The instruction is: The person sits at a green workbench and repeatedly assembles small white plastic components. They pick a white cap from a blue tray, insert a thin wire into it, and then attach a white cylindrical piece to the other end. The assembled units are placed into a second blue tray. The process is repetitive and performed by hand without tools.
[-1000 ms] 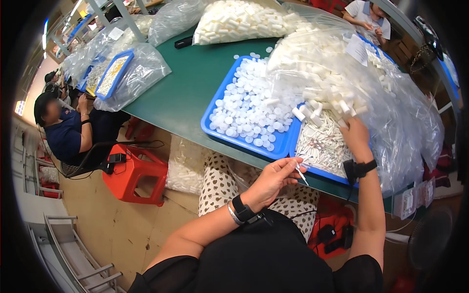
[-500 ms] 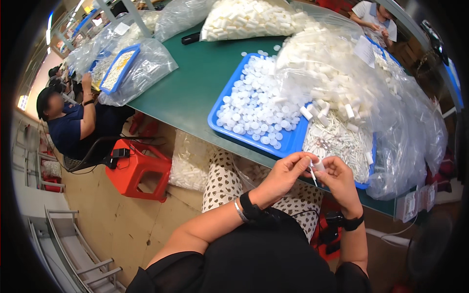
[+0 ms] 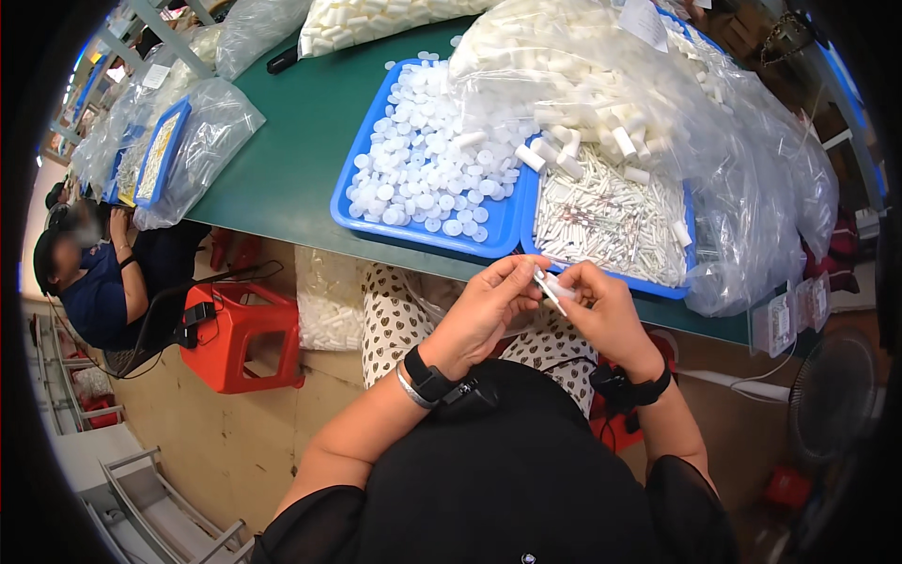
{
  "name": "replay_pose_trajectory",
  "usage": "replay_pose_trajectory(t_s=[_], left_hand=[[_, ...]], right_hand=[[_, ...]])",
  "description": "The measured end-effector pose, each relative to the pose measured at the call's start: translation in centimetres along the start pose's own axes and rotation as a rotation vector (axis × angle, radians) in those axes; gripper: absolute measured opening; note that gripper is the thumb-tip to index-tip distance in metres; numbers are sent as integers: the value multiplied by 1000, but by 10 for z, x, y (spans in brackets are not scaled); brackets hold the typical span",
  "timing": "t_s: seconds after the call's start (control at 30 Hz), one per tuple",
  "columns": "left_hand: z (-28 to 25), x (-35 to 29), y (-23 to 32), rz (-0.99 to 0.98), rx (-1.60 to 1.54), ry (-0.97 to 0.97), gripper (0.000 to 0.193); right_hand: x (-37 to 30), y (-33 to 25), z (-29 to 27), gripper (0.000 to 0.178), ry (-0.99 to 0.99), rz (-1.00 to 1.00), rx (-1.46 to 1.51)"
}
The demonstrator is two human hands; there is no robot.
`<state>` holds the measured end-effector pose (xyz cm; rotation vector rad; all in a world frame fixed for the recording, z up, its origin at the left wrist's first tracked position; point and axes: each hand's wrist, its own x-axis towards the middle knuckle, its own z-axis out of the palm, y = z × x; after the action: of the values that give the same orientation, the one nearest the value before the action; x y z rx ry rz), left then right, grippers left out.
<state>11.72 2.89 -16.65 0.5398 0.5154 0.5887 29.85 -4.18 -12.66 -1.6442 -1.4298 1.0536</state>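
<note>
Both hands meet just off the table's near edge, close in front of the trays. My left hand (image 3: 493, 301) is closed, thumb and fingertips pinching a thin white stick-like piece (image 3: 552, 297) that slants down to the right. Beside it, my right hand (image 3: 606, 305) is closed on a short white cylinder (image 3: 566, 285), partly covered by the fingers. The two pieces are close together; whether they are joined I cannot tell. Right beyond the hands, a blue tray (image 3: 691, 246) holds many thin white sticks (image 3: 606, 211). To its left, another blue tray (image 3: 340, 202) holds translucent white discs (image 3: 423, 155).
A large clear bag (image 3: 752, 188) spills white cylinders (image 3: 625, 141) over the stick tray on the green table (image 3: 272, 160). A second bag of cylinders (image 3: 376, 14) lies farther back. At left are a red stool (image 3: 235, 348) and a seated person (image 3: 108, 282). A fan (image 3: 832, 395) stands at right.
The whole view has shifted, so table and trays sit farther left and higher. Both hands stay together on the same pieces; the thin stick now lies at more of a slant.
</note>
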Motion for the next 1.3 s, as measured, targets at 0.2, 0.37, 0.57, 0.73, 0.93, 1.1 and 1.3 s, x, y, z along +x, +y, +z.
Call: replay_pose_trajectory(t_s=[0.2, 0.37, 0.57, 0.73, 0.93, 1.1, 1.3], left_hand=[[10, -3, -5, 97, 142, 60, 34], [11, -4, -1, 91, 298, 99, 34], [14, -7, 7, -30, 402, -8, 34], [14, -3, 3, 42, 362, -68, 42], [11, -7, 5, -21, 179, -49, 20], [15, -12, 7, -113, 101, -93, 13], [14, -9, 4, -144, 79, -95, 18]], right_hand=[[-1, -5, 14, 15, 92, -145, -17], [0, 0, 3, 13, -70, 155, 535], [-1, -5, -8, 14, -231, 234, 564], [-4, -13, -18, 15, -204, 134, 343], [15, 40, -129, 15, 608, -161, -958], [-2, 55, -180, 16, 347, 182, -1254], [-14, 51, -178, 12, 318, 159, -1152]])
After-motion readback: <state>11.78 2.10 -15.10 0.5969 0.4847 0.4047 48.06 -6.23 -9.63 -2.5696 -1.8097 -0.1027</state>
